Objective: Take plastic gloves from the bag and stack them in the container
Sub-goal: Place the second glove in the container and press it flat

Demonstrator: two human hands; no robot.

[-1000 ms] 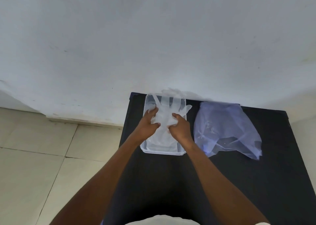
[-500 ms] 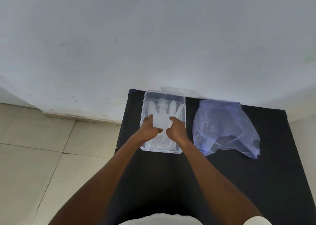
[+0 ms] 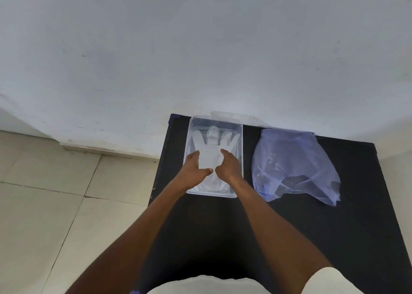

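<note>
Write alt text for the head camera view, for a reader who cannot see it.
Both hands, left hand and right hand, press a clear plastic glove flat inside a clear container on a black table. A bluish plastic bag lies to the right.

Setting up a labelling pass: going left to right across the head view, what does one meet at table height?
Tiled floor → left hand → right hand → blue plastic bag.

A black table [image 3: 312, 238] stands against a white wall [image 3: 200, 48] on beige floor tiles [image 3: 44, 193].
</note>
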